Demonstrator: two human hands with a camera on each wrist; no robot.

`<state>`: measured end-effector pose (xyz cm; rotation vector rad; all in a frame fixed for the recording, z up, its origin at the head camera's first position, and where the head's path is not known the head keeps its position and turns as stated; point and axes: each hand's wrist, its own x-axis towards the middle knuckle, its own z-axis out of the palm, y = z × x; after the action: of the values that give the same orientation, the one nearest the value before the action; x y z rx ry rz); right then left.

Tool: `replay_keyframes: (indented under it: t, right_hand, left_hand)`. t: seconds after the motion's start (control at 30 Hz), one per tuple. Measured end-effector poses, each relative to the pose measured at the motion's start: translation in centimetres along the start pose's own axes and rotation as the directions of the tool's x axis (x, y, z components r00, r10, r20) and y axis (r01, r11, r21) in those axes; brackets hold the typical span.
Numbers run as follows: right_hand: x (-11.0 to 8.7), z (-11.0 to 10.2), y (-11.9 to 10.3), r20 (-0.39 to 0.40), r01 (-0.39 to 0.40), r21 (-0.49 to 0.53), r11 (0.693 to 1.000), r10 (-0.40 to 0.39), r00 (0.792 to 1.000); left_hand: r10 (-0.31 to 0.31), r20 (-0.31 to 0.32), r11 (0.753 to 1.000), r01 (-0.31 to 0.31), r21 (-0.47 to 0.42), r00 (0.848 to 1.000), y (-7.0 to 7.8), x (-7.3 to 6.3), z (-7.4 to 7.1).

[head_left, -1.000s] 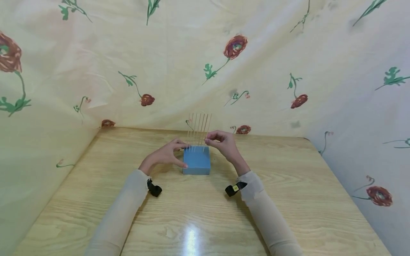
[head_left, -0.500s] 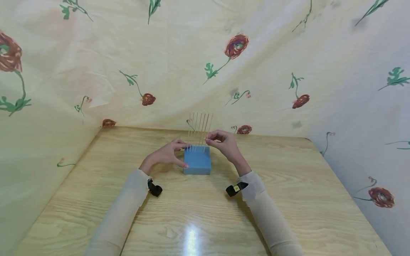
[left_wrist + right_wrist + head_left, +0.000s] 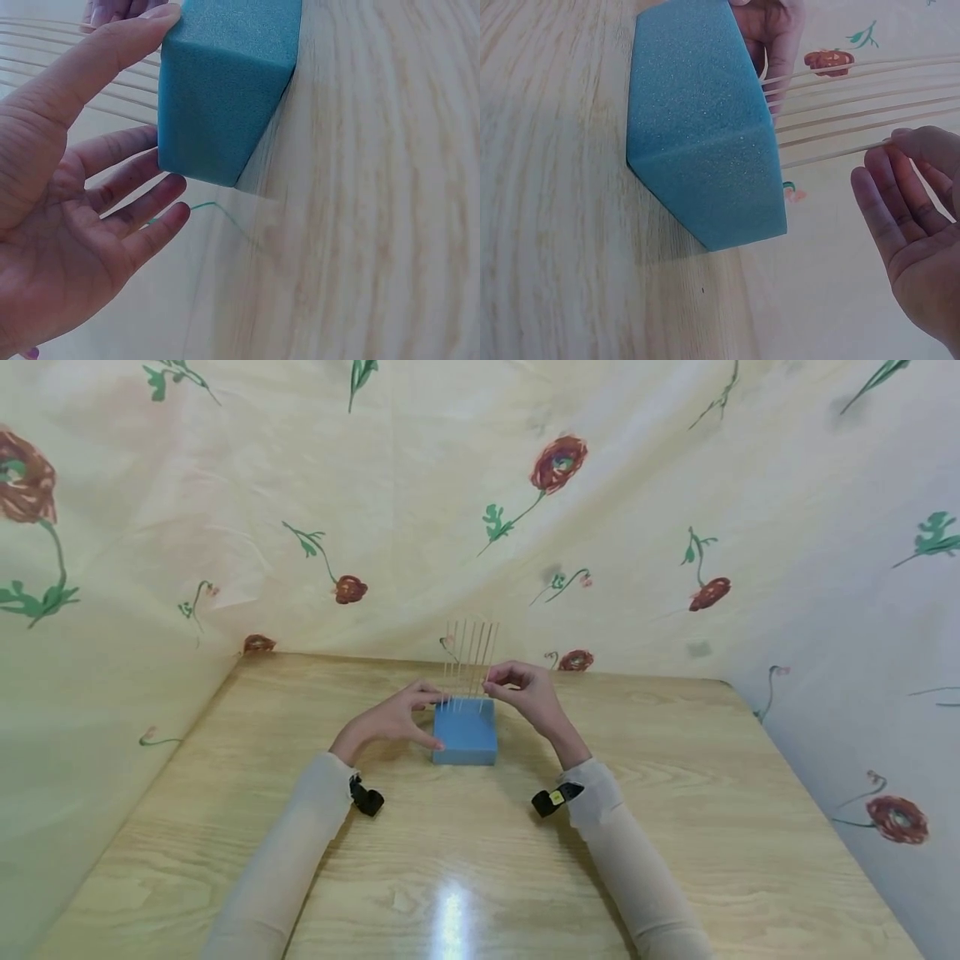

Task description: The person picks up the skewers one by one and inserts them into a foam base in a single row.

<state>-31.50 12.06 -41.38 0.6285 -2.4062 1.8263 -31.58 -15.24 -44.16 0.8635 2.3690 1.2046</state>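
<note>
A blue foam block lies on the table, with several thin wooden skewers standing in a row along its far edge. My left hand holds the block at its left side, thumb at the near corner and fingertips at the back. In the left wrist view the lower fingers spread loosely beside the foam. My right hand pinches the rightmost skewer between thumb and fingers, a short way above the foam. That skewer's lower end meets the block, and it leans slightly right in the head view.
The wood-grain table runs back to a hanging floral cloth close behind the skewers. More of this cloth closes off the left and right sides. A small black camera sits on the left wrist and another camera on the right.
The head view has shifted slightly, so everything sits a little to the right and higher. Both hands keep their holds on the block and the skewer.
</note>
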Motion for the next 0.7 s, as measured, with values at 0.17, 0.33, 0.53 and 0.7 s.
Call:
replay_keyframes:
  t: [0.17,0.33,0.53,0.7]
  right_hand:
    - [0.11,-0.08,-0.08,0.002,0.032,-0.003,0.999,-0.032,0.999]
    - [0.34,-0.23,-0.16,0.020,0.009,-0.016,1.000,-0.009,1.000]
    - [0.39,-0.53,-0.08,0.030,0.003,-0.036,0.999,-0.002,1.000]
    - [0.42,-0.91,0.16,0.052,0.024,-0.061,0.998,-0.021,0.998]
  left_hand:
    - [0.013,-0.003,1.000,-0.013,0.015,1.000,0.14,0.20,-0.17]
    - [0.012,0.000,1.000,-0.012,0.025,1.000,0.22,0.23,-0.34]
    - [0.021,0.008,0.999,-0.021,0.034,1.000,-0.08,0.43,-0.33]
    - [0.020,0.008,0.999,-0.020,0.036,1.000,-0.66,0.50,-0.21]
